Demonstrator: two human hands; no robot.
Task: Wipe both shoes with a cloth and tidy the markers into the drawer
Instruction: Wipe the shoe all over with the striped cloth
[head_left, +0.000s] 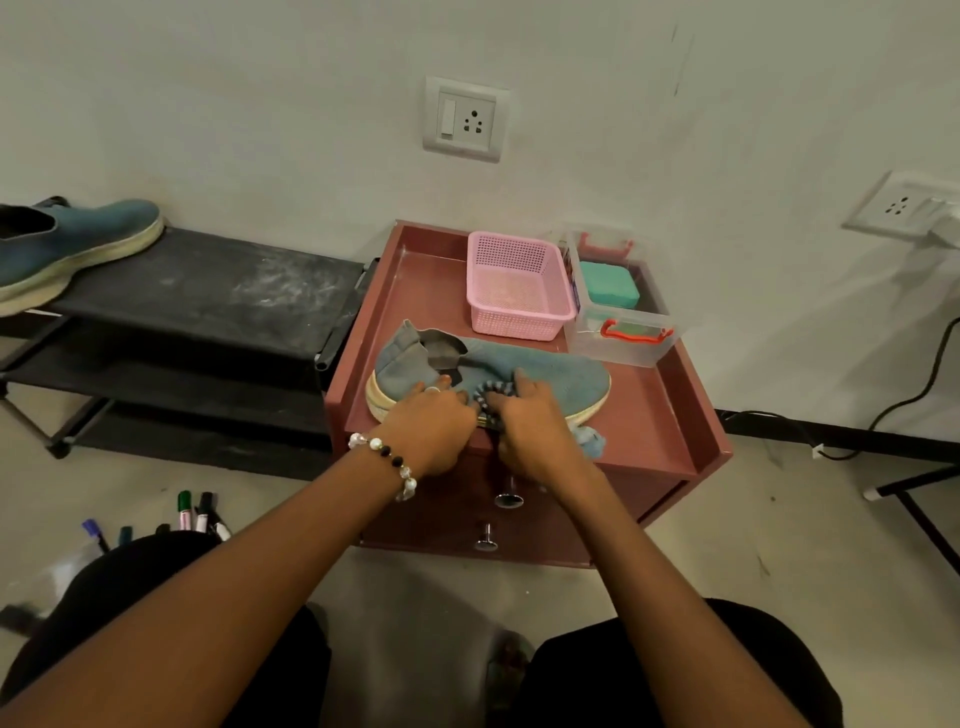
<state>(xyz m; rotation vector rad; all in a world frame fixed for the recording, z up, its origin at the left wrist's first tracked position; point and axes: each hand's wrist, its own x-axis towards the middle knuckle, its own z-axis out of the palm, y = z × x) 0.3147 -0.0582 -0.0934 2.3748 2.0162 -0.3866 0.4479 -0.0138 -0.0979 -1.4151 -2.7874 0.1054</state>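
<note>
A blue shoe (519, 371) lies on the red cabinet (670, 415), inside its raised rim, toe to the right. The left hand (428, 423) holds the shoe's near side. The right hand (535, 423) pinches a striped cloth (488, 397) against it. Far right sit an empty pink basket (517, 286) and a clear box (618, 312) with a green case inside. The other shoe (72, 249) rests on the black rack (208, 291), far left. Markers (195, 512) lie on the floor, near left.

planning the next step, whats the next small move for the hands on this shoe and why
Probably draw the cloth along the shoe toward its toe: both hands sit mid-shoe holding the cloth, and the toe is uncovered.
</note>
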